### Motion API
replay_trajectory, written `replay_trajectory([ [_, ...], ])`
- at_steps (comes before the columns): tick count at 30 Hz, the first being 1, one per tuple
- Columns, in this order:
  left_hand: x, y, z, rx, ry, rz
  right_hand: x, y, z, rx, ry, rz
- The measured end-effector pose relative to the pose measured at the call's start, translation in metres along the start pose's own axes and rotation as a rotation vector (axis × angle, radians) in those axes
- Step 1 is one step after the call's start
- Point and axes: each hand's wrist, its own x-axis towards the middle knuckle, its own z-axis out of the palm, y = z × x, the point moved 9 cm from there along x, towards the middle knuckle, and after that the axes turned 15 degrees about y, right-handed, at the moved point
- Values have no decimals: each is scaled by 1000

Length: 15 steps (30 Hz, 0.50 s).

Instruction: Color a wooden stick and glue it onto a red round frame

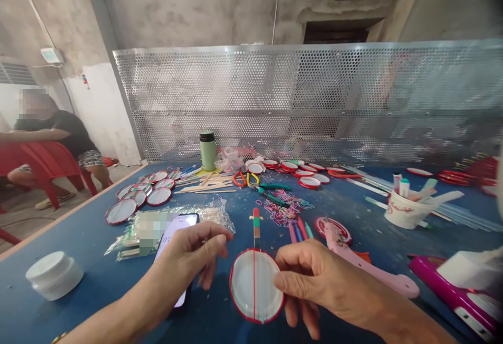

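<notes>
A blue table [98,260] carries the work, backed at its far edge by a perforated metal screen [306,103]. Far left, off the table, another person sits on a red chair [51,163], taking no part here.

On the table lie, far centre, a green flask [207,150]; left of centre, a cluster of finished red-rimmed lids [139,195]; further red-rimmed lids [302,170] run far and right. At the near left stands a white jar [54,275]; at the right a white cup of markers [408,208]; near right, a pink glue gun [365,263]. A phone [176,239] lies under the left hand, beside a bag of wooden sticks [173,218]. A heap of coloured rubber bands [283,205] and pliers [259,184] sit just beyond the piece in hand.

That piece, a round lid [256,285] with a red rim and a painted stick [257,226] as its neck, is held near centre, just above the table. The right hand [326,286] pinches its right rim between thumb and fingers. The left hand [196,255] hovers at the left rim, its thumb and forefinger [214,247] closed together, apparently on nothing or on something too fine to see.

Two bands already run straight down the lid's face. To do this step well, I judge the right grip should stay on the rim alone, clear of the bands, so they keep parallel and taut along the stick's line.
</notes>
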Motion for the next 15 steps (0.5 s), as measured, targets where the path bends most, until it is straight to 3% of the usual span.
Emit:
replay_trajectory([
  [4, 3, 21, 10, -103, -37, -79, -2, 0, 4, 13, -17, 6],
  [9, 5, 20, 26, -167, -132, -164, -2, 3, 7, 31, -37, -2],
  [15, 8, 22, 38, -198, -155, -157, 0, 5, 9, 42, -39, -5],
])
